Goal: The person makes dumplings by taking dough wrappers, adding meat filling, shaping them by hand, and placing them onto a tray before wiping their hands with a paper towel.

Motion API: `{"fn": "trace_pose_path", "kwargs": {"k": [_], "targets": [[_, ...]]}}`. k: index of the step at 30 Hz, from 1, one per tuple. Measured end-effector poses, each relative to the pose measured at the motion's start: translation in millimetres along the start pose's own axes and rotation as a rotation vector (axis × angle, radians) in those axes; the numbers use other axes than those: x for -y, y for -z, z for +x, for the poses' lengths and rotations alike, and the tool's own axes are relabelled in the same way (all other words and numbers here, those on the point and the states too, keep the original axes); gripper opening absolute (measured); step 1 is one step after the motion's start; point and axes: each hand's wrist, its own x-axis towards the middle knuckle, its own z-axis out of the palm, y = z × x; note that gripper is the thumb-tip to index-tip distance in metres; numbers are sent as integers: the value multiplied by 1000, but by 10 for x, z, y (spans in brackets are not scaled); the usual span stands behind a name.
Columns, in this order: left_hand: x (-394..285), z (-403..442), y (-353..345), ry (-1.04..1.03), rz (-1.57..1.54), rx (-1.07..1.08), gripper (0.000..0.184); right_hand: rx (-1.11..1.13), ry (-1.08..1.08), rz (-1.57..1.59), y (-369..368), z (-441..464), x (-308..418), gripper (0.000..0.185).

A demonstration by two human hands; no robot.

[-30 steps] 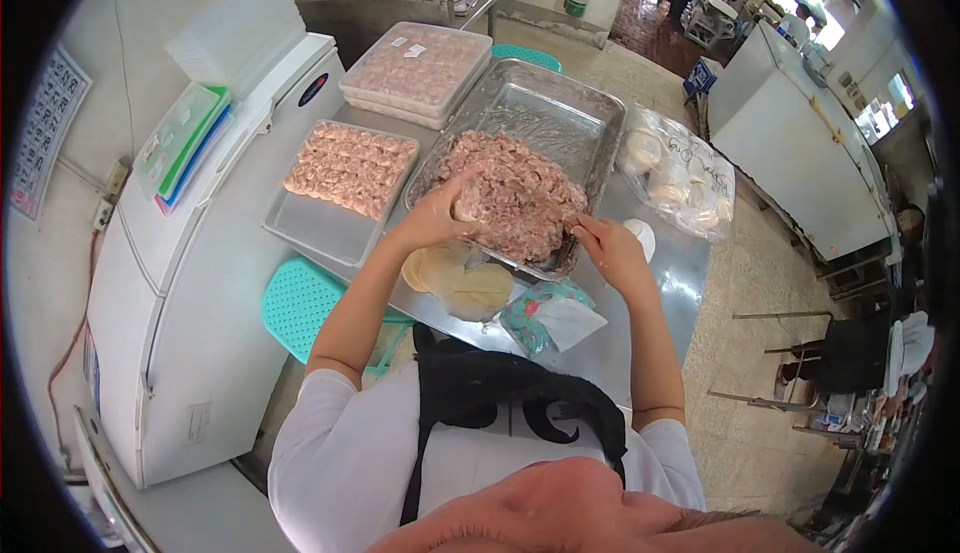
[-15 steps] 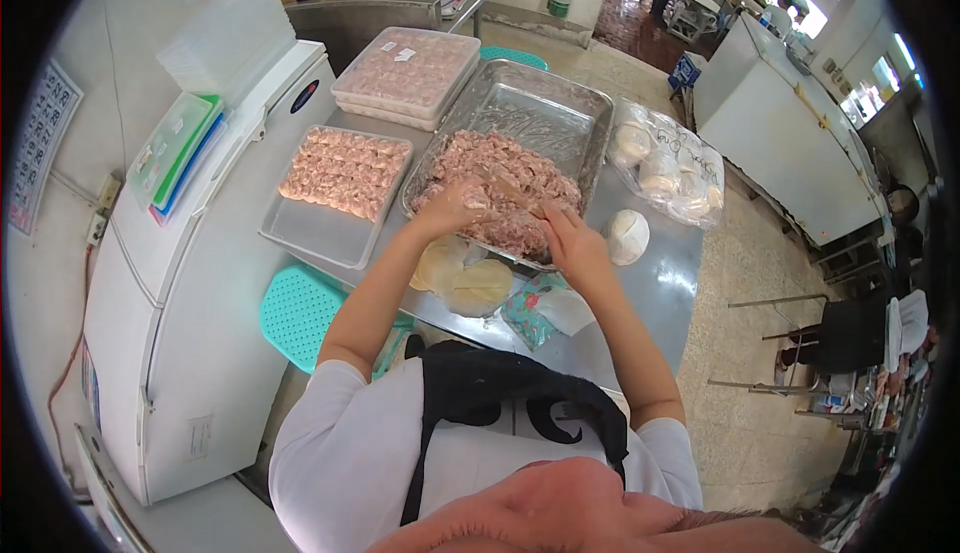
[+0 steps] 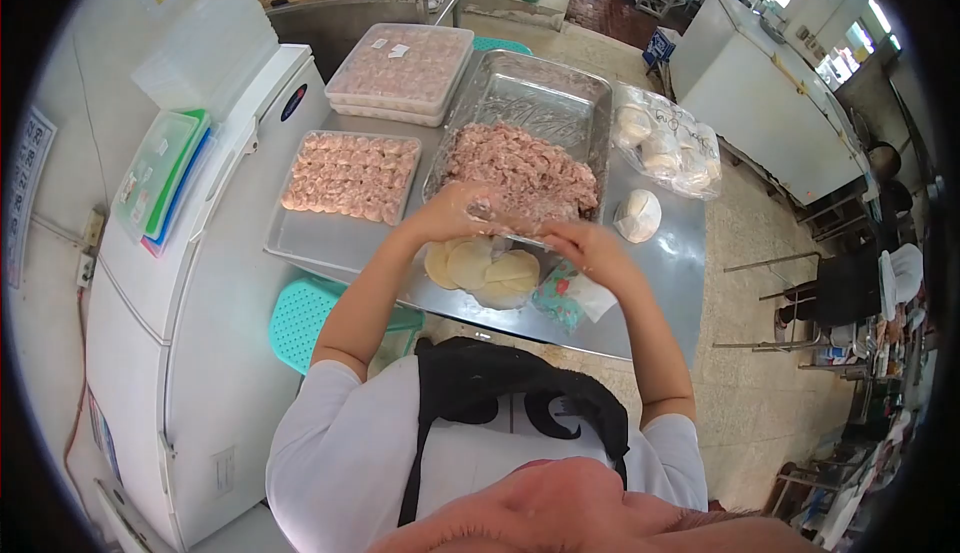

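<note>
A deep metal tray [image 3: 560, 75] holds a mound of raw minced meat [image 3: 520, 165], heaped toward its near side. My left hand [image 3: 462, 211] is at the tray's near left rim, fingers curled; what lies in its palm cannot be made out. Across from it, my right hand [image 3: 592, 251] is closed on a thin stick-like tool [image 3: 522, 223] whose far end reaches my left fingers. Just below my hands, round pale dough wrappers [image 3: 508, 271] lie on the metal table [image 3: 672, 283].
At left stands a plastic tray with rows of filled dumplings [image 3: 350, 178], behind it stacked lidded containers [image 3: 400, 68]. At right are a bagged stack of wrappers [image 3: 665, 143] and a white round bundle [image 3: 638, 216]. A patterned packet [image 3: 562, 298] lies near the front edge.
Both hands have drawn back from over the meat to the tray's near rim, closer together. The stick-like tool came with the right hand. The view has shifted slightly.
</note>
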Motion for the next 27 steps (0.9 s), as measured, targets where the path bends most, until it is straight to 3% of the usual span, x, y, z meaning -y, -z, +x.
{"fn": "trace_pose_path", "kwargs": {"k": [2, 7, 10, 14, 17, 20, 23, 24, 27], "targets": [[140, -109, 103, 110, -145, -19, 37, -86, 11, -126, 83, 29, 289, 28], [39, -420, 407, 91, -69, -72, 37, -207, 92, -297, -326, 158, 643, 27], [68, -627, 552, 167, -162, -92, 41, -169, -34, -283, -181, 205, 928, 26], [85, -851, 732, 320, -346, -63, 48, -100, 28, -104, -537, 324, 1131, 27], [425, -989, 859, 141, 8, -188, 53, -52, -5, 23, -797, 440, 1168, 29], [433, -1286, 1078, 143, 13, -259, 49, -138, -23, 129, -839, 414, 1135, 32], [870, -1543, 1128, 465, 83, -217, 44, -221, -180, 261, -924, 233, 976, 34], [1071, -1603, 1034, 394, 106, -231, 49, -327, -152, 335, -1088, 164, 749, 34], [1436, -1762, 767, 257, 191, -241, 58, -323, -427, 523, -1022, -77, 734, 32]]}}
